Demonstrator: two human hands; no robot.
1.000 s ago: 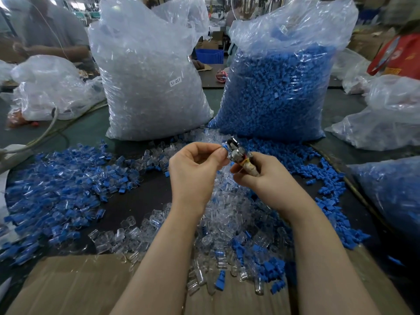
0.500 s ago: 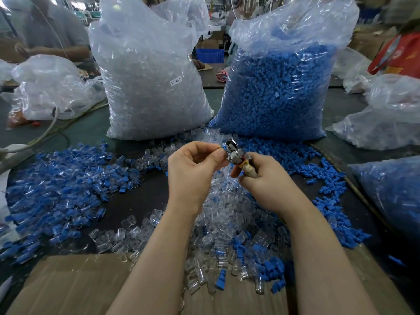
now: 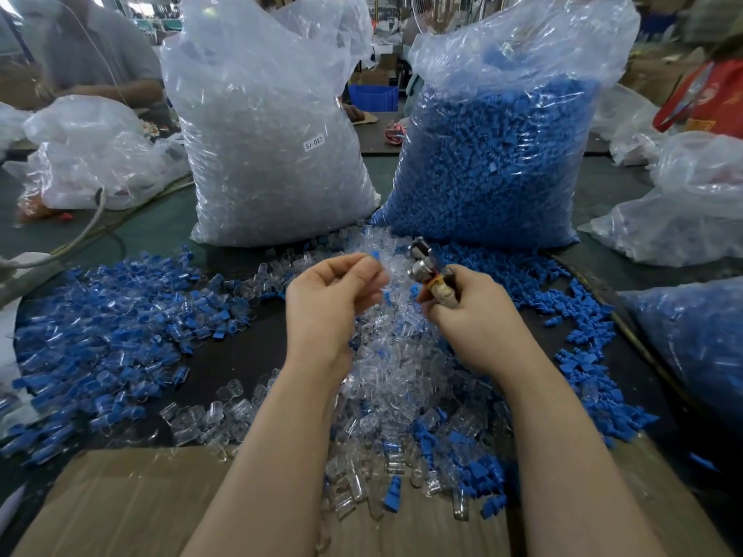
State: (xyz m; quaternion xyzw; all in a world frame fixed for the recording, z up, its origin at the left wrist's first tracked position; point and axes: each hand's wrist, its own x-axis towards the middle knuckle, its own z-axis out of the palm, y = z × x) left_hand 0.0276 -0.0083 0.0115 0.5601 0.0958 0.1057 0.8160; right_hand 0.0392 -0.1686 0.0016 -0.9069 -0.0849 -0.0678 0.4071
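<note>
My left hand (image 3: 329,299) pinches a small clear plastic cap with a blue insert (image 3: 374,257) between thumb and forefinger. My right hand (image 3: 474,315) grips a small metal tool with a taped handle (image 3: 428,271), its metal head pointing up and left. The two hands are a short gap apart above a heap of clear caps (image 3: 398,375). Loose blue inserts (image 3: 583,315) lie to the right. A spread of assembled blue-and-clear pieces (image 3: 108,327) covers the table on the left.
A tall bag of clear caps (image 3: 273,134) and a tall bag of blue inserts (image 3: 494,154) stand behind the hands. Smaller plastic bags (image 3: 691,203) sit at both sides. Cardboard (image 3: 120,504) lies at the near edge. A person (image 3: 88,54) sits at far left.
My left hand has pulled away to the left from the tool's head, carrying the clear-and-blue piece. The right hand with the tool has stayed almost in place.
</note>
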